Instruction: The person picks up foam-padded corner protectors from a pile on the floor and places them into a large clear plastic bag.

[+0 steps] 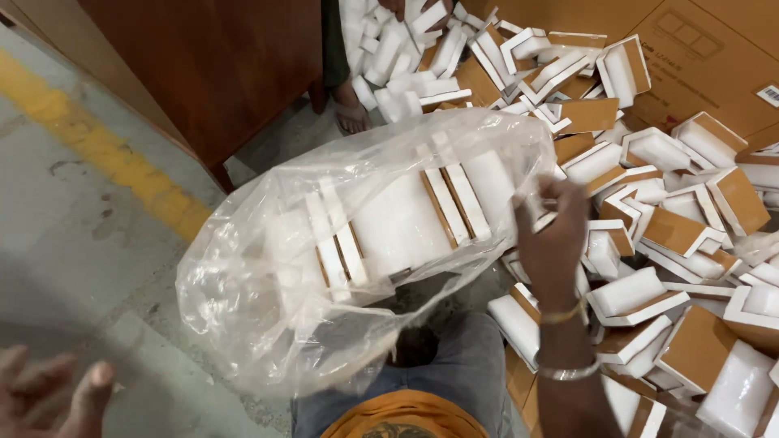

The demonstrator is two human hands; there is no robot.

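Here, a clear plastic bag [276,276] bulges at the centre of the frame, resting across the person's lap [454,365] and loaded with white foam corner blocks [398,219] faced in brown card. They lie stacked flat inside, pressed side by side, seemingly so the load keeps its shape. At three o'clock from the bag, the right hand [552,239] grips its open edge, fingers [560,195] clamped on the film, which holds the mouth up and taut so nothing slides out. Two bangles [568,341] circle that wrist. At seven o'clock, in the bottom corner, the left hand [53,393] hangs clear of the bag, fingers apart and holding nothing, blurred. From one to five o'clock a loose pile of matching foam corners [657,235] spreads over flattened cardboard sheets [690,49], within easy reach of the gripping hand. At twelve o'clock another person's foot [350,113] rests by the pile; at eleven stands a dark wooden panel [219,65]. A worn yellow line [97,138] crosses the concrete floor [73,243] at ten o'clock.
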